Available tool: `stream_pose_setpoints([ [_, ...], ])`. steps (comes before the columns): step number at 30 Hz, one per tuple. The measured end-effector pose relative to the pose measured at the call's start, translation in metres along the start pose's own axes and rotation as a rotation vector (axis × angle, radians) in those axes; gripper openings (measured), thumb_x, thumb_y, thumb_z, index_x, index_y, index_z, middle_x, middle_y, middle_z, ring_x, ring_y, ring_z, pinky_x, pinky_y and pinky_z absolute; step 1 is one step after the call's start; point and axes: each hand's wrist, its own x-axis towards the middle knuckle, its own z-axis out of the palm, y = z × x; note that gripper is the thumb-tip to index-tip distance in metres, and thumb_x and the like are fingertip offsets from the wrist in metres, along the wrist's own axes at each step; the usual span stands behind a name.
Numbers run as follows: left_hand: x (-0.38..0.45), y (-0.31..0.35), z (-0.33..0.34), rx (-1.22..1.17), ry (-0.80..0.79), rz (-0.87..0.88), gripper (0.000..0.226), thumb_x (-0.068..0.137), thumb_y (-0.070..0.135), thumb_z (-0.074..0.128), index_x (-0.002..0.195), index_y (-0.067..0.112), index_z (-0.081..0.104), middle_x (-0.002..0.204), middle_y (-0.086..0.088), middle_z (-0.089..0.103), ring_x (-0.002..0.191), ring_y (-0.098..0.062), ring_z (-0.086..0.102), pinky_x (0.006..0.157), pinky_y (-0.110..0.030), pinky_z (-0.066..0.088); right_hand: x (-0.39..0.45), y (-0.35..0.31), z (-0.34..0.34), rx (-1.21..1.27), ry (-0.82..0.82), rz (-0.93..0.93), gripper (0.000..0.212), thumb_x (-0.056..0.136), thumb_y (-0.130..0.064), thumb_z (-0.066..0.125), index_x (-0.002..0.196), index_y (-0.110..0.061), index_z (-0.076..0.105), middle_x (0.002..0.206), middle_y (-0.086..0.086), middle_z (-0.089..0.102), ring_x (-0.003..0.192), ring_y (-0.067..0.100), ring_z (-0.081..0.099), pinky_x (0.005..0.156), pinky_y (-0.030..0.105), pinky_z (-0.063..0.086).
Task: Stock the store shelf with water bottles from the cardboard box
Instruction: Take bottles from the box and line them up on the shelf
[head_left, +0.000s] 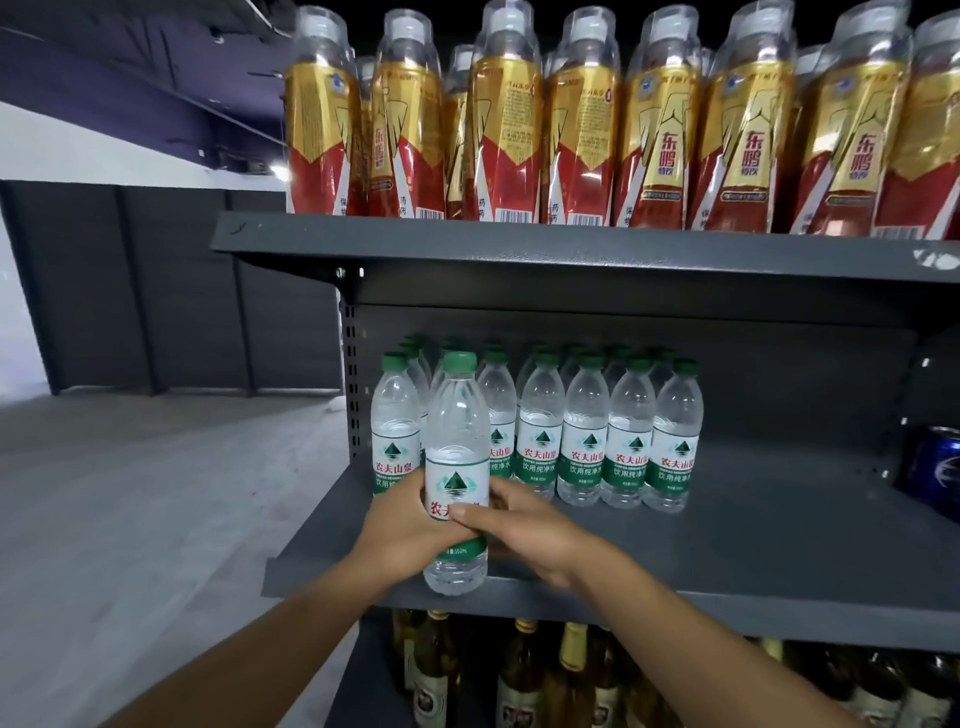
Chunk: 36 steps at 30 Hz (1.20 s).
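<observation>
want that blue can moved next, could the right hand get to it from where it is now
Probably yes: bare shelf lies between the right hand and the blue can. But it grips the water bottle and must let go first.

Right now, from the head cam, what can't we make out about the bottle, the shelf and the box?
- Cardboard box: not in the head view at all.
- Held water bottle: both hands, left and right, cover its middle label; whether its base touches the middle shelf is unclear.
- Back rows of water bottles: hidden by the front row, count unknown.
- Blue can: cut by the right edge.
- Glass bottles below: cut by the bottom edge.
</observation>
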Motion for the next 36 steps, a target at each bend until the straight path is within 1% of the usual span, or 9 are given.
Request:
stream_pose_setpoints([
  [6,0.016,-0.005,-0.006,0.06,-0.013,0.015,0.052,0.061,0.034,0.084,0.108,0.033,0.062,0.099,0.015,0.07,0.093,0.001,0.064,0.087,-0.03,0.054,0.018,-0.001,0.01,0.031,0.094,0.005,0.042,0.08,-0.023,0.074,0.12,-0.021,0.059,0.114,-0.002,0.068,0.107,0.012,0.063,0.1,0.034,0.048],
  [14,0.031,-0.024,-0.004,0.129,0.011,-0.042,0.057,0.061,0.036,0.084,0.111,0.024,0.06,0.101,0.009,0.069,0.094,-0.01,0.065,0.087,-0.035,0.054,0.032,0.008,0.017,0.026,0.231,0.02,0.053,0.074,-0.017,0.079,0.119,-0.018,0.052,0.11,-0.002,0.065,0.103,0.01,0.062,0.089,0.025,0.052],
  [17,0.035,-0.031,-0.003,0.152,0.012,-0.045,0.053,0.06,0.038,0.083,0.107,0.024,0.06,0.097,0.009,0.069,0.09,-0.01,0.065,0.084,-0.033,0.055,0.037,0.012,0.02,0.006,0.237,0.019,0.056,0.073,-0.016,0.08,0.121,-0.017,0.052,0.109,-0.003,0.065,0.102,0.009,0.062,0.084,0.021,0.051],
  [19,0.038,-0.034,-0.002,0.16,0.008,-0.043,0.051,0.059,0.038,0.083,0.103,0.025,0.06,0.092,0.01,0.068,0.086,-0.007,0.064,0.077,-0.027,0.054,0.041,0.014,0.022,0.025,0.257,0.017,0.054,0.074,-0.012,0.079,0.12,-0.014,0.053,0.108,-0.001,0.066,0.1,0.01,0.063,0.081,0.019,0.052],
  [22,0.043,-0.037,0.0,0.176,0.008,-0.039,0.051,0.058,0.037,0.082,0.101,0.025,0.058,0.085,0.015,0.062,0.078,-0.004,0.058,0.062,-0.016,0.044,0.045,0.016,0.024,0.044,0.314,0.006,0.05,0.074,-0.008,0.078,0.119,-0.011,0.056,0.106,0.001,0.067,0.098,0.012,0.064,0.077,0.018,0.053],
  [24,0.046,-0.039,0.003,0.17,0.018,-0.041,0.051,0.058,0.037,0.082,0.101,0.025,0.057,0.084,0.015,0.061,0.077,-0.004,0.057,0.059,-0.015,0.041,0.046,0.016,0.023,0.03,0.327,-0.008,0.047,0.076,-0.008,0.077,0.118,-0.011,0.057,0.104,0.001,0.067,0.096,0.01,0.064,0.076,0.016,0.053],
  [28,0.052,-0.044,0.006,0.18,0.029,-0.035,0.053,0.061,0.033,0.079,0.107,0.021,0.055,0.092,0.01,0.063,0.082,-0.01,0.058,0.064,-0.021,0.044,0.051,0.02,0.024,-0.011,0.344,-0.052,0.042,0.077,-0.008,0.076,0.115,-0.014,0.06,0.097,-0.008,0.067,0.085,-0.003,0.061,0.063,0.006,0.047],
  [31,0.056,-0.045,0.007,0.181,0.024,-0.02,0.054,0.065,0.03,0.077,0.112,0.018,0.053,0.101,0.004,0.064,0.092,-0.017,0.06,0.076,-0.028,0.05,0.057,0.023,0.026,-0.014,0.371,-0.074,0.043,0.079,-0.007,0.074,0.118,-0.015,0.059,0.105,-0.002,0.068,0.09,0.001,0.061,0.065,0.007,0.048],
  [36,0.056,-0.055,0.005,0.143,0.019,0.016,0.055,0.068,0.028,0.08,0.115,0.017,0.055,0.109,0.004,0.064,0.097,-0.012,0.06,0.086,-0.033,0.051,0.069,0.031,0.027,0.06,0.387,-0.086,0.044,0.082,-0.005,0.07,0.12,-0.019,0.053,0.106,-0.003,0.067,0.097,0.007,0.063,0.076,0.017,0.053],
])
